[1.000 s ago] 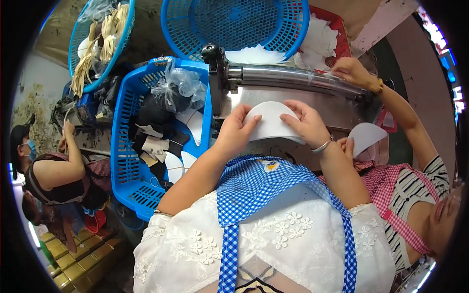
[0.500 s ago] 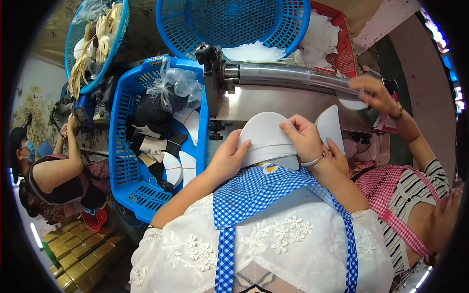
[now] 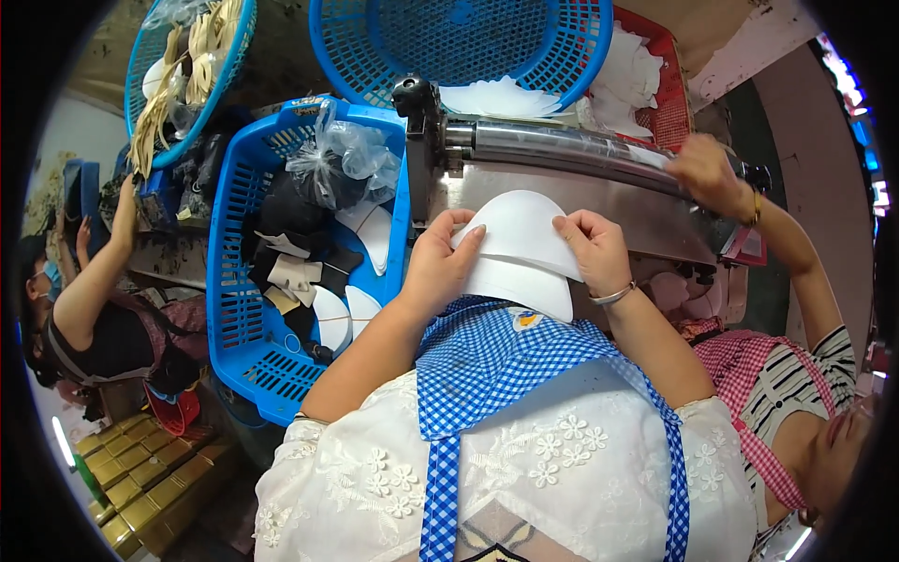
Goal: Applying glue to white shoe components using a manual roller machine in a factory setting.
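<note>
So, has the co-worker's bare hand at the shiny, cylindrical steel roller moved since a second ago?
Yes: the co-worker's hand has shifted rightward along the steel roller.

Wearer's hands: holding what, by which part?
Upper white curved piece: left hand on its left edge, right hand on its right; lower white piece's hold unclear.

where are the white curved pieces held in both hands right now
In the head view, the white curved pieces are near the centre, between the left hand and right hand, below the metal roller.

Free room over metal plate (image 3: 613,211) before right hand (image 3: 605,255), steel roller (image 3: 562,145) beyond, blue basket (image 3: 239,290) at left.
</note>
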`<state>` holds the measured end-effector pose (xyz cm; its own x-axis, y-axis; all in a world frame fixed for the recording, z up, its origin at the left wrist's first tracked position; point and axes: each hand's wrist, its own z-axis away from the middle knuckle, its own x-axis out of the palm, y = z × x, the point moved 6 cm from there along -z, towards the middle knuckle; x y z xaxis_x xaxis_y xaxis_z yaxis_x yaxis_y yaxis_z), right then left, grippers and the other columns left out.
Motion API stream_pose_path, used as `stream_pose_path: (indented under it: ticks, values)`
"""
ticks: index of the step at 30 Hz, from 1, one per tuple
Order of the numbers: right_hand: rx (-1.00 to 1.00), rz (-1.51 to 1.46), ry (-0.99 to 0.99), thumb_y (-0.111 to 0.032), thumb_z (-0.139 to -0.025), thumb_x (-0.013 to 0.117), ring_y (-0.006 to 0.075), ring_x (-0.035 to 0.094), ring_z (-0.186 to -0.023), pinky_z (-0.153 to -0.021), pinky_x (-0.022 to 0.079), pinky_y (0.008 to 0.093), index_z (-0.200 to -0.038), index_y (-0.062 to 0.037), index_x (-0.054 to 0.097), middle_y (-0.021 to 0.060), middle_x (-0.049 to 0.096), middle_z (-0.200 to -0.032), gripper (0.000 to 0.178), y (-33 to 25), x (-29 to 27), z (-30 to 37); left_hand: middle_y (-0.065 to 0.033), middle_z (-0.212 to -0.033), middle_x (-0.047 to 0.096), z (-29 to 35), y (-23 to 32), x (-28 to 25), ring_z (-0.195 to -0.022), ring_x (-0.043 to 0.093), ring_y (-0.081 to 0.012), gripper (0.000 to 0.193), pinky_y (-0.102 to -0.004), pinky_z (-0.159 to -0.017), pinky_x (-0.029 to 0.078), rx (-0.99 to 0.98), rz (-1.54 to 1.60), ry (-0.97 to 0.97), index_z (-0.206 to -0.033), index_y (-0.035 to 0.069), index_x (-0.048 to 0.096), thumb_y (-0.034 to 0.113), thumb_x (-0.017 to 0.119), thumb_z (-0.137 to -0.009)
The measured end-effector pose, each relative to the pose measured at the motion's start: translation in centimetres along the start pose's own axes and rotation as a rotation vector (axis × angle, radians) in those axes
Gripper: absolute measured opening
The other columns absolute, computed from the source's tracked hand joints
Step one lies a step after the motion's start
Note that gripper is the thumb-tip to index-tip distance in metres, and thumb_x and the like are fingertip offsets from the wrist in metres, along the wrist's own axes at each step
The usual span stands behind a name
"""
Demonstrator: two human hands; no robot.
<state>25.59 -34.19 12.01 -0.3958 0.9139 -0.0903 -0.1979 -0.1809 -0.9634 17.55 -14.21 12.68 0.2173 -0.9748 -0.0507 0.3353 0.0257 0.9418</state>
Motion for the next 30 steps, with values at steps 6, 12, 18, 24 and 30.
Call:
stream_pose_path:
  ticks: [6,12,18,24,30]
  values:
    - [-0.024,-0.199,0.031,-0.014,-0.086,0.066,0.0044,0.050,-0.065,-0.059,0.041,0.0178,-0.084,0.0004,0.065,-0.0020,0.059,-0.073,0.015,-1.2,1.2,0.1,-0.0020,-0.080,0.061,-0.8,-0.5,-0.9,-0.071,0.053,-0.0057,0.018,-0.0210,-0.062,0.044,0.088,0.151,0.020,-0.094,0.001,0.058,0.018,0.058,-0.091]
    - [0.061,-0.331,0.044,-0.014,-0.085,0.066,0.0050,0.051,-0.066,-0.061,0.041,0.0181,-0.084,0.0005,0.065,-0.0019,0.059,-0.072,0.015,-1.7,2.0,0.4,0.0024,-0.074,0.058,-0.3,-0.9,-1.2,-0.066,0.047,-0.0038,0.020,-0.0207,-0.057,0.039,0.176,0.003,0.026,-0.090,0.001,0.060,0.020,0.056,-0.093]
    - [0.035,-0.039,0.006,-0.021,-0.087,0.064,0.0039,0.048,-0.063,-0.058,0.040,0.0195,-0.080,0.0006,0.064,-0.0027,0.058,-0.067,0.022,-0.2,0.9,0.3,0.0000,-0.073,0.061,0.2,0.1,-0.1,-0.065,0.051,-0.0045,0.024,-0.0211,-0.056,0.041,0.053,0.103,0.000,-0.090,0.001,0.063,0.023,0.055,-0.094]
    - [-0.103,0.132,0.082,-0.025,-0.087,0.063,0.0077,0.050,-0.058,-0.054,0.041,0.0258,-0.081,0.0014,0.064,0.0017,0.060,-0.065,0.027,-0.3,-0.1,-0.6,-0.0039,-0.073,0.064,-0.2,-1.1,0.5,-0.063,0.056,-0.0068,0.028,-0.0224,-0.056,0.045,-0.056,0.099,-0.041,-0.089,-0.002,0.065,0.026,0.058,-0.092]
    - [-0.025,0.540,0.094,-0.027,-0.079,0.070,0.0212,0.055,-0.060,-0.057,0.044,0.0312,-0.082,-0.0008,0.062,0.0081,0.061,-0.071,0.028,-1.3,-2.5,-3.5,-0.0071,-0.068,0.064,-1.0,-1.8,2.2,-0.055,0.056,-0.0092,0.034,-0.0248,-0.050,0.044,-0.225,-0.048,-0.117,-0.086,-0.003,0.066,0.030,0.060,-0.089]
